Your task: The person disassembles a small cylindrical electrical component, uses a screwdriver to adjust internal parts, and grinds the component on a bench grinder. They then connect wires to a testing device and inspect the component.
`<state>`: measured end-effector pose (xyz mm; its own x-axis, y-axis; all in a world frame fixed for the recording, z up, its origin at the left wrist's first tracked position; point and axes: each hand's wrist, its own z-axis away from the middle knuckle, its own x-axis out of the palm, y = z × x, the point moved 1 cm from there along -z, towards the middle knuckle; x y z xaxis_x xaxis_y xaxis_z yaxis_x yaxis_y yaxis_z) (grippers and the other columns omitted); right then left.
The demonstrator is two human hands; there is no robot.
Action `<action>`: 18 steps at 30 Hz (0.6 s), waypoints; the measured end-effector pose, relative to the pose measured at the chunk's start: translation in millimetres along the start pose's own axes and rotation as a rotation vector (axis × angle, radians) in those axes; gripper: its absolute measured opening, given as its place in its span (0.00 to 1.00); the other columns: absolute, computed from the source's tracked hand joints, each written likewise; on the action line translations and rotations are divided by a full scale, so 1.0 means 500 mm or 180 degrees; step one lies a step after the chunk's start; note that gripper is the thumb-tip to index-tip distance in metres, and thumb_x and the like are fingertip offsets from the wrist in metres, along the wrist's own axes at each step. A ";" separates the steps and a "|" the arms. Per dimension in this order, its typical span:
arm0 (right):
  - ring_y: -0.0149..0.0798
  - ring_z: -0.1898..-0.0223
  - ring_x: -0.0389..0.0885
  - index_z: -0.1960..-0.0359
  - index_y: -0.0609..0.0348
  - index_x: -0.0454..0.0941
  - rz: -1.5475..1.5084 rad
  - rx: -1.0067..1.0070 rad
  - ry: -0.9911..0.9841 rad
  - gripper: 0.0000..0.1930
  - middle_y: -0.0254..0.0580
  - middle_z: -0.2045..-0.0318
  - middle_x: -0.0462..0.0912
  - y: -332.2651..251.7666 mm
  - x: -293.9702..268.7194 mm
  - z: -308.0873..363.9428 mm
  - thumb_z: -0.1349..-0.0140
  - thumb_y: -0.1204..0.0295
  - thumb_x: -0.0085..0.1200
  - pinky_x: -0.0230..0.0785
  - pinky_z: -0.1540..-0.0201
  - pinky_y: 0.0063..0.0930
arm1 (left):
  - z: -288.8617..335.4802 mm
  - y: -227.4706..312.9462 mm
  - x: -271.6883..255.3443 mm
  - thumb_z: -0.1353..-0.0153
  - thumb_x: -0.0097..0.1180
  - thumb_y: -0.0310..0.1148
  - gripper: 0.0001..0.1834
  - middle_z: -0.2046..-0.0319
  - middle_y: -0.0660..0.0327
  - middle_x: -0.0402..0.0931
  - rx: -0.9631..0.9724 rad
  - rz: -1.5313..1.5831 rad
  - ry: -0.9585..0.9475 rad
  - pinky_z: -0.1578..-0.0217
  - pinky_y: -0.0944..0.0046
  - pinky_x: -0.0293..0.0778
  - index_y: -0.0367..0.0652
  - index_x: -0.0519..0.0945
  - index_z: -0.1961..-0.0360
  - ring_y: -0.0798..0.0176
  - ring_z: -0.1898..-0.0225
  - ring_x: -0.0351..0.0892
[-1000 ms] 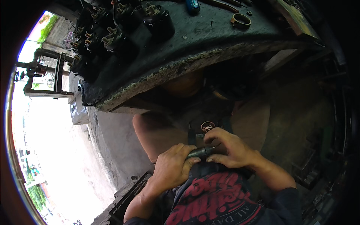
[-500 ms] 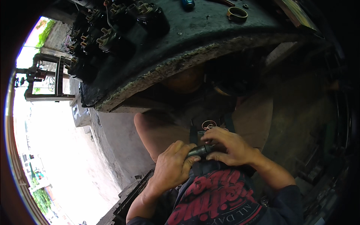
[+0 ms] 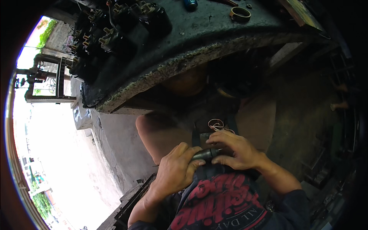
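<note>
Close to my body, a dark metal cylindrical part (image 3: 204,154) lies roughly level between my two hands. My left hand (image 3: 177,166) wraps round its left end, the thumb along the near side. At the other end, my right hand (image 3: 237,150) curls thumb and fingers about the narrower tip, gripping it. My right fingers cover part of that tip, so its exact shape is hidden. Just beyond the hands, a loop of thin copper-coloured wire (image 3: 216,125) rests over my lap.
Ahead stands a dark workbench with a rough, chipped edge (image 3: 165,69). Several black cylindrical motor-like units with terminals (image 3: 153,19) crowd its left side. A metal ring (image 3: 240,14) and a blue can-like object (image 3: 190,4) lie farther right. Skin-coloured limbs of another person (image 3: 339,105) show dimly at far right.
Both hands keep their hold on the metal part, with hardly any movement. The wire loop has shifted slightly right and up. A limb at the far right has come into clearer view.
</note>
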<state>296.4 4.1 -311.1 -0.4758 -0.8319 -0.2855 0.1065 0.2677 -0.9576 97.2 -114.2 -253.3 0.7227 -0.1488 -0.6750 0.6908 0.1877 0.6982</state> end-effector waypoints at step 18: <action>0.49 0.49 0.81 0.52 0.59 0.79 -0.0406 -0.0012 -0.0063 0.19 0.46 0.54 0.81 -0.019 0.001 0.006 0.44 0.72 0.69 0.73 0.47 0.41 | 0.010 -0.001 0.009 0.40 0.65 0.31 0.17 0.63 0.49 0.81 -0.0097 0.0569 -0.0056 0.61 0.52 0.76 0.40 0.82 0.50 0.43 0.62 0.82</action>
<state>298.0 -0.3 -302.2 -0.4680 -0.8687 -0.1622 0.0430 0.1609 -0.9860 100.3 -119.9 -255.5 0.8343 -0.1272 -0.5364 0.5505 0.2420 0.7990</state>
